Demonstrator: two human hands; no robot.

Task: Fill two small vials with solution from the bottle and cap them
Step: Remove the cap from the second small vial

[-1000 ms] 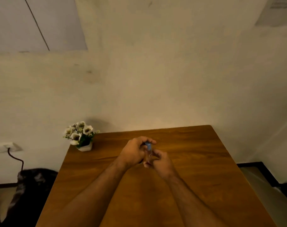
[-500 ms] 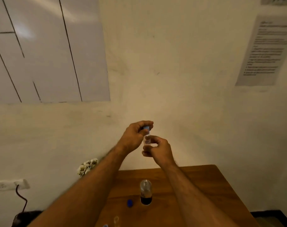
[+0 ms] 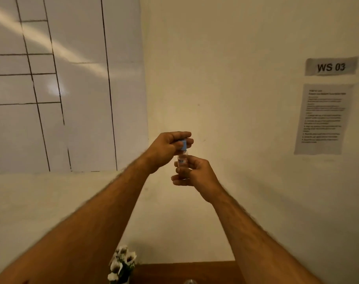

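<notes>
We hold one small clear vial upright in front of the wall, well above the wooden surface. Our right hand pinches the vial body, which bears a small red-edged label, fingers curled round it. Our left hand sits at 11 o'clock of the right, its grip clenched on the blue cap at the vial's top. At 6 o'clock, low in view, we list a small bunch of white flowers at the surface's far edge. At 2 o'clock we note a sign reading "WS 03", with a printed sheet just below; at 10 o'clock, a ruled whiteboard.
</notes>
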